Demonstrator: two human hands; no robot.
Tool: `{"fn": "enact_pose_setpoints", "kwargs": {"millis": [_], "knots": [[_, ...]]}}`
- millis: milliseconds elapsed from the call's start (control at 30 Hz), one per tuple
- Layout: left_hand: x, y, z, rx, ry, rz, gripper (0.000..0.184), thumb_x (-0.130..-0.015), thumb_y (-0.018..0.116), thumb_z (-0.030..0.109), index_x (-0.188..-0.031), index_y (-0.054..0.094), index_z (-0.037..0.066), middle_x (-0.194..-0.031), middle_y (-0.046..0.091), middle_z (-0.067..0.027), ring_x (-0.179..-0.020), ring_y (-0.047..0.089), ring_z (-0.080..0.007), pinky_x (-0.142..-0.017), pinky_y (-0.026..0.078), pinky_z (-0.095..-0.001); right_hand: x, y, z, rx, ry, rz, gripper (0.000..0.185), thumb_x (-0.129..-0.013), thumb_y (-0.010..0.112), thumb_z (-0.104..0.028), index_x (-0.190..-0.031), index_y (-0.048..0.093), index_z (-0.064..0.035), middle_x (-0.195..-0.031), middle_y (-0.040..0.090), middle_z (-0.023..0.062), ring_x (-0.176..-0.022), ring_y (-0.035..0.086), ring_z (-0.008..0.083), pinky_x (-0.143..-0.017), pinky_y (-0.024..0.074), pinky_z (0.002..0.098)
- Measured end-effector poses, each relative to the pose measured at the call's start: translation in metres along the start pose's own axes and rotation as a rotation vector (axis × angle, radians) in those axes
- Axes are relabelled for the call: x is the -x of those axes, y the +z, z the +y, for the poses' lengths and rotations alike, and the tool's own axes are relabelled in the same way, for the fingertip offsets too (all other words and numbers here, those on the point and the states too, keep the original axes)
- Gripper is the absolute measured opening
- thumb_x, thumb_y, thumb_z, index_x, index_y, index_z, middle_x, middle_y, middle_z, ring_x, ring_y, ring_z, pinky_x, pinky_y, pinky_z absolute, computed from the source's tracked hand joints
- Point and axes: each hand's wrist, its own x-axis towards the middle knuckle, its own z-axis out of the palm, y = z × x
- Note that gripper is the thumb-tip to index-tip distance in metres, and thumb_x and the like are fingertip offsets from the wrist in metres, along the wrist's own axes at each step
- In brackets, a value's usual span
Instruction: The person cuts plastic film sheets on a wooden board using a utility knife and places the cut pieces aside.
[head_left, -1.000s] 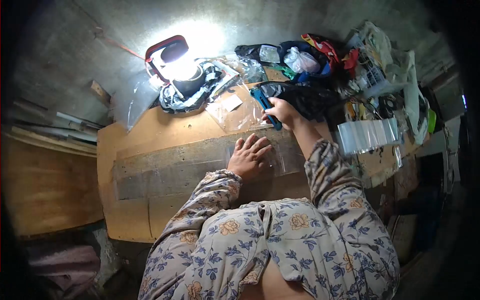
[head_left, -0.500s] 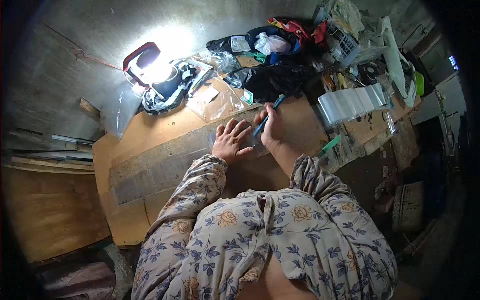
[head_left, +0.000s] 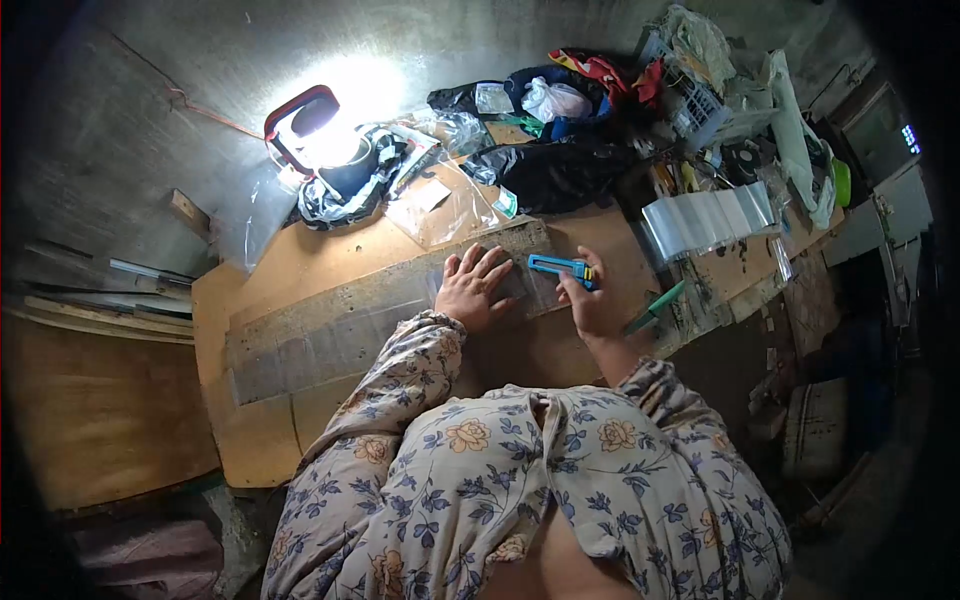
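My left hand (head_left: 474, 288) lies flat with spread fingers on a clear plastic sheet, which rests on a long grey board (head_left: 330, 325). To its right, my right hand (head_left: 597, 300) has its fingers closed round a blue utility knife (head_left: 562, 270). The knife points left, near the board's right end and apart from my left hand. Whether its blade is out is too small to tell.
A bright lamp (head_left: 310, 125) stands at the back left. Behind the board lie clear bags (head_left: 440, 210) and a black bag (head_left: 570, 178). On the right are a stack of plastic sleeves (head_left: 708, 220), a green-handled tool (head_left: 657, 304) and a crate (head_left: 698, 115).
The knife first came down from behind the board to beside my left hand, then moved right with my right hand and turned sideways. The camera view has shifted. My left hand stays on the sheet.
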Motion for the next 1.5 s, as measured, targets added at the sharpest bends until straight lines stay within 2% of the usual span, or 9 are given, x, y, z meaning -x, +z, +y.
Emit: {"fn": "enact_pose_setpoints", "kwargs": {"millis": [67, 267, 433, 700, 933, 1100, 1233, 1367, 1500], "knots": [[0.0, 0.002, 0.0, 0.007, 0.002, 0.006, 0.061, -0.074, 0.057, 0.041, -0.128, 0.041, 0.018, -0.138, 0.031, -0.0042, -0.129, 0.021, -0.0281, -0.101, 0.017, -0.0496, -0.001, -0.012, -0.001, 0.026, -0.07, -0.004, 0.027, -0.084, 0.05, -0.007, -0.11, 0.049, 0.0003, -0.088, 0.055, 0.0077, -0.071, 0.059, 0.0128, -0.058, 0.0497, 0.0224], [0.001, -0.003, 0.004, 0.024, -0.013, -0.004, 0.061, -0.074, 0.057, 0.039, -0.128, 0.04, 0.018, -0.138, 0.03, -0.0043, -0.13, 0.02, -0.0291, -0.102, 0.015, -0.05, -0.009, -0.037, 0.003, 0.389, 0.173, -0.298, 0.026, -0.082, 0.046, 0.001, -0.108, 0.049, 0.001, -0.093, 0.056, 0.0094, -0.081, 0.06, 0.0156, -0.063, 0.0508, 0.0248], [-0.001, 0.0, 0.002, 0.022, -0.016, -0.008, 0.059, -0.075, 0.055, 0.04, -0.128, 0.04, 0.018, -0.138, 0.03, -0.0049, -0.129, 0.021, -0.0299, -0.102, 0.015, -0.0508, -0.009, -0.034, 0.005, 0.306, 0.361, -0.326, 0.038, -0.082, 0.045, 0.005, -0.12, 0.04, 0.0048, -0.105, 0.054, 0.0136, -0.088, 0.06, 0.0175, -0.071, 0.0505, 0.0248], [0.0, -0.003, 0.004, -0.012, -0.014, -0.026, 0.058, -0.078, 0.053, 0.042, -0.129, 0.04, 0.017, -0.138, 0.03, -0.0039, -0.129, 0.021, -0.0285, -0.102, 0.016, -0.05, 0.0, -0.039, -0.002, -0.375, 0.546, -0.576, 0.05, -0.08, 0.044, 0.006, -0.128, 0.029, 0.0089, -0.106, 0.055, 0.0168, -0.091, 0.058, 0.0154, -0.074, 0.0476, 0.0212], [0.0, 0.005, -0.001, 0.047, -0.028, 0.04, 0.067, -0.076, 0.055, 0.043, -0.131, 0.035, 0.01, -0.139, 0.029, -0.0039, -0.129, 0.022, -0.0281, -0.102, 0.015, -0.0497, 0.004, -0.03, 0.033, -0.053, 0.469, -0.508, 0.04, -0.081, 0.052, 0.002, -0.12, 0.044, 0.0052, -0.1, 0.059, 0.0118, -0.085, 0.059, 0.0144, -0.073, 0.0465, 0.0216], [0.0, 0.002, 0.0, -0.037, -0.026, -0.036, 0.068, -0.076, 0.054, 0.043, -0.131, 0.034, 0.008, -0.139, 0.028, -0.0051, -0.13, 0.02, -0.028, -0.103, 0.014, -0.0493, 0.0, -0.019, 0.032, 0.087, 0.433, -0.137, 0.02, -0.083, 0.059, -0.013, -0.094, 0.055, 0.0017, -0.076, 0.06, 0.0071, -0.053, 0.055, 0.0094, -0.049, 0.0451, 0.0217], [0.001, 0.0, 0.003, -0.008, -0.033, -0.014, 0.069, -0.076, 0.055, 0.042, -0.132, 0.033, 0.008, -0.14, 0.028, -0.0059, -0.13, 0.019, -0.0283, -0.104, 0.014, -0.0487, -0.004, -0.003, 0.034, 0.186, 0.271, 0.022, 0.025, -0.079, 0.065, -0.023, -0.076, 0.049, -0.0042, -0.064, 0.056, 0.0048, -0.044, 0.051, 0.0095, -0.042, 0.0416, 0.0255], [0.001, 0.005, 0.0, -0.023, -0.039, 0.004, 0.068, -0.075, 0.056, 0.043, -0.131, 0.034, 0.01, -0.139, 0.028, -0.0041, -0.13, 0.021, -0.0269, -0.103, 0.016, -0.0487, -0.019, -0.007, 0.06, 0.62, -0.002, -0.115, 0.02, -0.076, 0.062, -0.016, -0.081, 0.05, -0.0009, -0.068, 0.059, 0.0097, -0.053, 0.059, 0.0189, -0.052, 0.0463, 0.0317], [0.0, 0.003, -0.002, 0.009, -0.018, 0.027, 0.067, -0.076, 0.056, 0.042, -0.131, 0.034, 0.01, -0.139, 0.029, -0.0057, -0.13, 0.021, -0.0268, -0.103, 0.016, -0.0489, -0.023, -0.005, 0.046, 0.575, 0.121, -0.236, 0.023, -0.075, 0.062, -0.013, -0.091, 0.053, 0.0002, -0.07, 0.06, 0.0119, -0.053, 0.059, 0.0209, -0.053, 0.0463, 0.0316]]}}
